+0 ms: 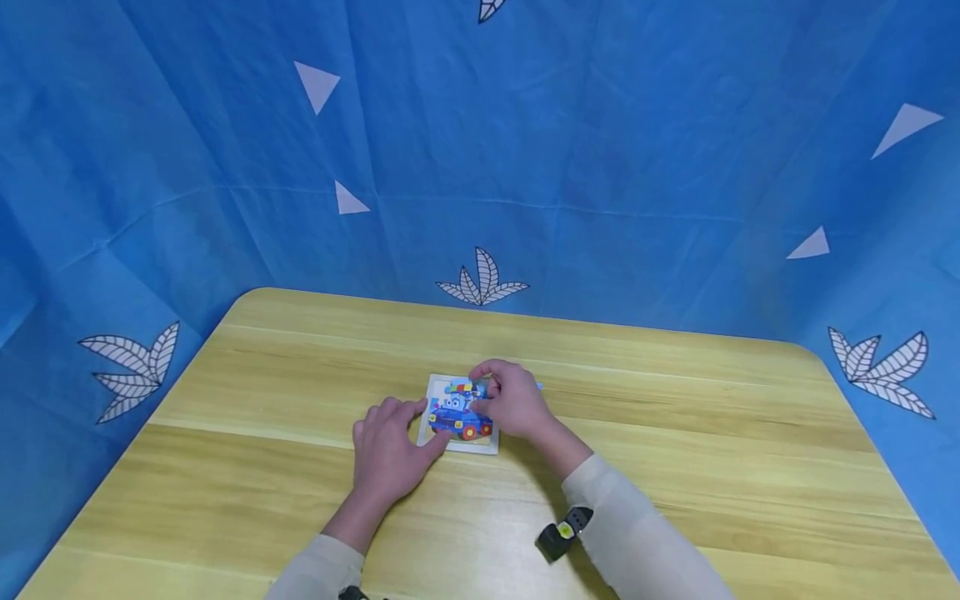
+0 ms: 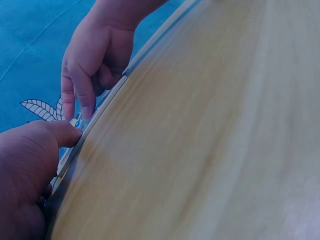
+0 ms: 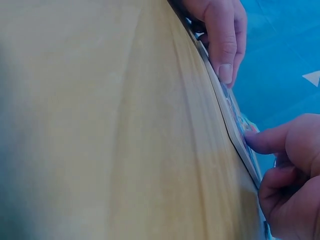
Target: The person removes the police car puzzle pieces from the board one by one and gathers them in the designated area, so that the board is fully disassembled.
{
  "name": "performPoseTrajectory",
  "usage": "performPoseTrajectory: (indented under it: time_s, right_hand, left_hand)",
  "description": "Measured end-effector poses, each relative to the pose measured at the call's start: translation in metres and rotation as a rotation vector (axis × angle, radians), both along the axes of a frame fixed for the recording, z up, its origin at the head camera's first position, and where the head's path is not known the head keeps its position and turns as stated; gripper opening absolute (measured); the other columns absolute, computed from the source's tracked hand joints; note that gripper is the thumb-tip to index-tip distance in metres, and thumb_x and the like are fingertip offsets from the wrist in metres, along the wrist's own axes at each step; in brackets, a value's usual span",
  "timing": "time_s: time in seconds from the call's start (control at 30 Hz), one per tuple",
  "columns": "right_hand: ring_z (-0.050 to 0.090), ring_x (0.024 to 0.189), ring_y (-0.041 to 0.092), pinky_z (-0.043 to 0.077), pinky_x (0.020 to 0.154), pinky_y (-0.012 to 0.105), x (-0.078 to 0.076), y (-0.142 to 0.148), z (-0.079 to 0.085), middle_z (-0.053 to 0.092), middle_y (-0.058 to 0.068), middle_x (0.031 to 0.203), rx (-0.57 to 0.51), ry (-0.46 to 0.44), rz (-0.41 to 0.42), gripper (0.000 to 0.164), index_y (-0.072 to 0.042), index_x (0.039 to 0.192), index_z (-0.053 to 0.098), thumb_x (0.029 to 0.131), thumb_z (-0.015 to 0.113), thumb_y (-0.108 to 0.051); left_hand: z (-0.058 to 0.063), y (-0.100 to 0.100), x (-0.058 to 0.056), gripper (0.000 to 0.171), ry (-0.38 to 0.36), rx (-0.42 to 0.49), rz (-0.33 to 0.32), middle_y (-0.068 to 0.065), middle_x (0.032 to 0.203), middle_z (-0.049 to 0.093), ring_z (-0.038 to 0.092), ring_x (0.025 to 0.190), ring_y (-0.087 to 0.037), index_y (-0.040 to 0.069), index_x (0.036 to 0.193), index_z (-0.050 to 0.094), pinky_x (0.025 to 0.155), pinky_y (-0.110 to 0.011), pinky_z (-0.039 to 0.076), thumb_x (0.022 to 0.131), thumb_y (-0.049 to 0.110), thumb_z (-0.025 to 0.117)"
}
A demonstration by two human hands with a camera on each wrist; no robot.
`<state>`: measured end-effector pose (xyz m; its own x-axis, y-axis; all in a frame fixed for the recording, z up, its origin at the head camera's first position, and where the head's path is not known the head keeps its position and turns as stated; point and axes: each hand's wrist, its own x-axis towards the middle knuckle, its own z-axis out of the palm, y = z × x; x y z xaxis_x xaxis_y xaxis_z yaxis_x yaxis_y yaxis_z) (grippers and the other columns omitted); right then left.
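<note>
Puzzle (image 1: pixel 456 417) flat on table (image 1: pixel 675 417), just below centre of head view, between left hand (image 1: pixel 392 450) at lower left and right hand (image 1: pixel 515 402) at upper right. Near-square, no clear long axis. Left spread wide, thumb over lower edge; right bent inward, thumb on face, can't tell if pinching anything. Contact both sides, neither nearer.

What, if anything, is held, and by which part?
The left hand holds the picture puzzle around its near-left corner; whether the right hand pinches anything is unclear.
</note>
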<state>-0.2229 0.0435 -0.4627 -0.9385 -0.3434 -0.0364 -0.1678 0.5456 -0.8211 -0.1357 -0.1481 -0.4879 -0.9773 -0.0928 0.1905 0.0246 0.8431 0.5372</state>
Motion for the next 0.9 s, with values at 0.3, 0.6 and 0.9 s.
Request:
performPoseTrajectory:
  time_s: [0.3,0.6,0.9]
  right_hand:
    - [0.042,0.052,0.012,0.035,0.051,0.028,0.0063,0.0019,0.0018,0.049,-0.002,0.061,0.085,0.033,-0.003,0.027,-0.011,0.100,0.069,0.080,0.086,-0.018]
    - [0.047,0.053,0.013,0.037,0.050,0.030,0.0069,-0.0028,-0.0016,0.053,-0.002,0.064,0.171,0.080,0.014,0.036,-0.013,0.104,0.068,0.081,0.084,-0.035]
    - [0.046,0.050,0.013,0.037,0.050,0.030,0.0064,-0.0041,-0.0002,0.053,-0.002,0.063,0.159,0.086,0.028,0.028,-0.012,0.102,0.069,0.083,0.082,-0.030]
  left_hand:
    - [0.0006,-0.0001,-0.0004,0.061,0.018,-0.006,-0.006,-0.004,0.105,0.058,0.049,0.095,-0.024,0.008,0.126,0.069,0.080,-0.042,0.029,0.081,0.049,0.078]
    - [-0.0003,0.0019,0.0004,0.060,0.017,-0.007,-0.010,-0.003,0.105,0.058,0.050,0.094,-0.024,0.008,0.125,0.070,0.079,-0.041,0.029,0.082,0.049,0.077]
    - [-0.0027,0.0003,-0.0013,0.060,0.027,-0.009,-0.010,-0.002,0.103,0.059,0.050,0.093,-0.024,0.008,0.124,0.071,0.078,-0.042,0.030,0.082,0.050,0.077]
